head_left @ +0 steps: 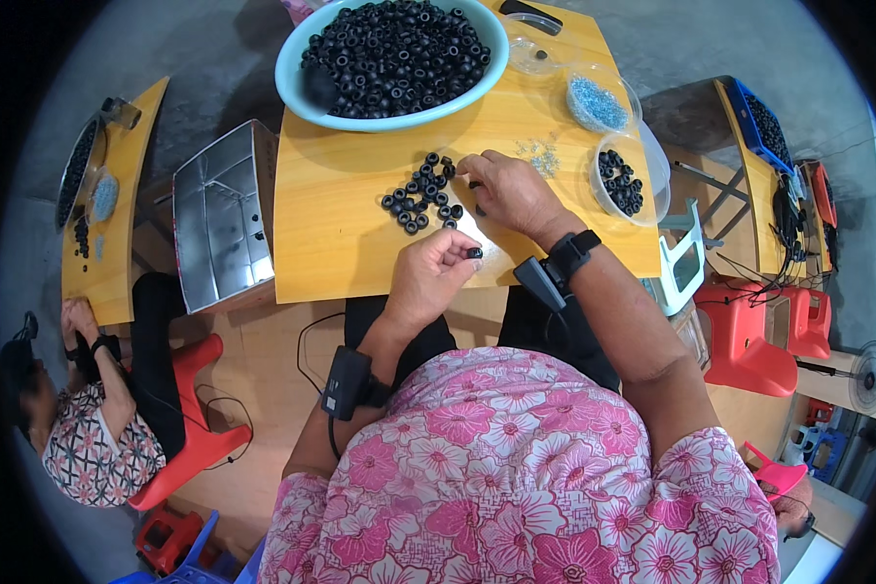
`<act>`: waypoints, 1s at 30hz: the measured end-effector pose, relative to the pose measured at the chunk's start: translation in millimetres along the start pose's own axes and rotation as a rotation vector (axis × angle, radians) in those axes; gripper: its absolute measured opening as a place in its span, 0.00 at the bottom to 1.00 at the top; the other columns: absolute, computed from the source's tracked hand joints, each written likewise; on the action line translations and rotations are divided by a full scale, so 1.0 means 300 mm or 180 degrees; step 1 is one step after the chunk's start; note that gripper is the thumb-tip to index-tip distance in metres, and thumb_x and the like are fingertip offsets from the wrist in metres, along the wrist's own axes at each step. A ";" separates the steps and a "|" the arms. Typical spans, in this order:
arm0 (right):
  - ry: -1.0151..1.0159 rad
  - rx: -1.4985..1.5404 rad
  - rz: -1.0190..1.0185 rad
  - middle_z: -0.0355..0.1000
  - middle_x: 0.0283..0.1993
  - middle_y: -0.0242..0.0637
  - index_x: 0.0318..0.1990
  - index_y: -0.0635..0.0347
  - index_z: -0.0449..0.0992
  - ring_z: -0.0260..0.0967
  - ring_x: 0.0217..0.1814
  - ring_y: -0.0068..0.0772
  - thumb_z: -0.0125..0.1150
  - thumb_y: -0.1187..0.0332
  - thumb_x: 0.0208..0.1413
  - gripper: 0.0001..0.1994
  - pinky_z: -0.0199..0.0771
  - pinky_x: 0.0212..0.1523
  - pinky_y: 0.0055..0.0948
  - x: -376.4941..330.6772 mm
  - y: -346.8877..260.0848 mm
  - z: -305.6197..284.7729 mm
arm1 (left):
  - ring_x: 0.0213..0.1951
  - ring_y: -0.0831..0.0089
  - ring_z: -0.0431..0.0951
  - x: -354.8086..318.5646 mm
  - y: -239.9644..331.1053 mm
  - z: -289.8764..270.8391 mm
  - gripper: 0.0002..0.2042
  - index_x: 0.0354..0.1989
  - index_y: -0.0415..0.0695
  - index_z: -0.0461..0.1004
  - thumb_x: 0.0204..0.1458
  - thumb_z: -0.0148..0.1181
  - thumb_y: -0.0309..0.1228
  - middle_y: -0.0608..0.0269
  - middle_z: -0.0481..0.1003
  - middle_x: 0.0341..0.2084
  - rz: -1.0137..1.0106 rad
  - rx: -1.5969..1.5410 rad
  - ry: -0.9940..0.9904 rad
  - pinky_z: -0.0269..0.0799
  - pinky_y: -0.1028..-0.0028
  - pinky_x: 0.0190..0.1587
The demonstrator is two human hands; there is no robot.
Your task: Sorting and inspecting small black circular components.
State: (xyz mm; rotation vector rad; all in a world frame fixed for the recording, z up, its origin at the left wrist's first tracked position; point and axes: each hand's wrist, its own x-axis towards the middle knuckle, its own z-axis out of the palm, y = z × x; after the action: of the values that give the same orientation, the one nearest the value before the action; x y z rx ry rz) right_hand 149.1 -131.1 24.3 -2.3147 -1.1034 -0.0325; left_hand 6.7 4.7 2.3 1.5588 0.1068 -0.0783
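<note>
My left hand is closed near the table's front edge, pinching a small black ring-shaped part between thumb and fingertips. Over the middle of the table, my right hand reaches in with bent fingers at the right side of a loose pile of the same black parts. Dark bits show beside its fingers, but what its fingertips hold is hidden. Just beyond that hand lies a scatter of tiny clear pieces on the yellow table.
A light-blue basin heaped with black parts stands at the back. On the right are a clear tub of bluish pieces and a tub of black parts. A metal-lined box adjoins the table's left side. Another person sits at the far left.
</note>
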 end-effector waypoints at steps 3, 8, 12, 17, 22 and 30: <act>-0.0155 -0.0018 0.0096 0.71 0.34 0.45 0.41 0.57 0.76 0.71 0.34 0.50 0.56 0.76 0.45 0.13 0.73 0.37 0.40 -0.015 0.008 -0.010 | 0.32 0.86 0.72 -0.004 0.006 0.001 0.06 0.36 0.38 0.74 0.50 0.61 0.21 0.71 0.74 0.29 -0.0021 0.0034 0.0011 0.70 0.83 0.38; -0.0032 0.0345 0.0300 0.71 0.34 0.46 0.39 0.58 0.77 0.70 0.34 0.49 0.56 0.76 0.46 0.11 0.72 0.38 0.38 -0.044 0.038 -0.031 | 0.33 0.86 0.73 0.001 0.017 0.000 0.07 0.37 0.37 0.74 0.50 0.61 0.20 0.70 0.75 0.29 0.0025 0.0090 0.0013 0.70 0.83 0.39; -0.0127 0.1172 0.0937 0.73 0.32 0.42 0.38 0.63 0.75 0.72 0.33 0.35 0.56 0.76 0.50 0.07 0.72 0.37 0.30 -0.083 0.020 -0.051 | 0.33 0.85 0.73 0.004 0.008 -0.010 0.08 0.39 0.37 0.74 0.51 0.60 0.20 0.70 0.74 0.30 -0.0011 -0.0151 0.0043 0.71 0.83 0.37; -0.0253 0.2606 0.1645 0.74 0.32 0.35 0.38 0.66 0.74 0.72 0.33 0.20 0.55 0.77 0.54 0.05 0.72 0.38 0.22 -0.141 -0.013 -0.062 | 0.32 0.85 0.73 0.009 0.018 -0.012 0.08 0.40 0.37 0.74 0.51 0.60 0.21 0.69 0.74 0.30 -0.0149 -0.0374 0.0059 0.72 0.83 0.34; -0.0305 0.3665 0.1818 0.72 0.33 0.32 0.39 0.68 0.73 0.71 0.34 0.21 0.56 0.78 0.55 0.06 0.72 0.41 0.22 -0.181 -0.075 -0.060 | 0.30 0.85 0.73 0.004 0.011 -0.015 0.08 0.40 0.36 0.74 0.51 0.60 0.22 0.69 0.74 0.30 -0.0167 -0.0410 0.0101 0.71 0.83 0.33; -0.0348 0.4723 0.2118 0.71 0.35 0.35 0.43 0.68 0.72 0.71 0.36 0.27 0.53 0.80 0.58 0.07 0.73 0.42 0.24 -0.204 -0.085 -0.018 | 0.29 0.85 0.74 0.011 0.002 -0.011 0.07 0.38 0.36 0.74 0.51 0.61 0.23 0.67 0.76 0.28 -0.0102 -0.0483 0.0098 0.71 0.83 0.32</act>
State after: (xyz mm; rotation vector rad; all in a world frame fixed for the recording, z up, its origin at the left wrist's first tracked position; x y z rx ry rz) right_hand 91.5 -164.4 25.5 -1.1533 -0.1043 0.8554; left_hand 10.1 8.1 2.4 1.4072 0.1587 -0.0697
